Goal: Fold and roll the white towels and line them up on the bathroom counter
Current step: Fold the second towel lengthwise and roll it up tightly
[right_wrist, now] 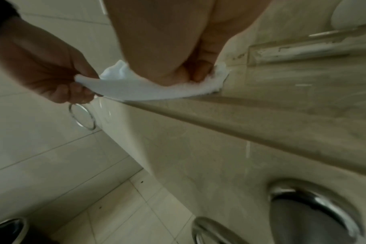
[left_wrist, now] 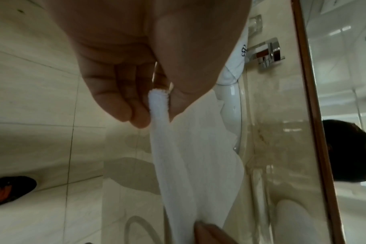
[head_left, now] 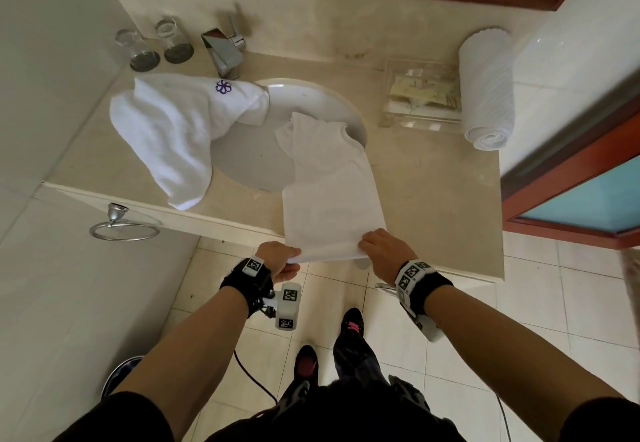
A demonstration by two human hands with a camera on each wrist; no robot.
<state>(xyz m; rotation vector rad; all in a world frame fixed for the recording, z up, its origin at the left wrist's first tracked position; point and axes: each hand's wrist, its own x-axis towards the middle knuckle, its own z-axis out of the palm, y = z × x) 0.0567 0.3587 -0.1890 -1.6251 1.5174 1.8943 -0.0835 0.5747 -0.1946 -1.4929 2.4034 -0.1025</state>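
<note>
A folded white towel lies lengthwise on the beige counter, its far end drooping into the sink. My left hand pinches the towel's near left corner just off the counter's front edge. My right hand grips the near right corner at the edge. A rolled white towel lies at the counter's far right. A crumpled white towel with a purple logo lies left of the sink.
Two glasses and a chrome faucet stand at the back. A clear tray sits beside the rolled towel. Towel ring hangs on the counter front. A red-framed door is at right. My feet stand on the tiled floor.
</note>
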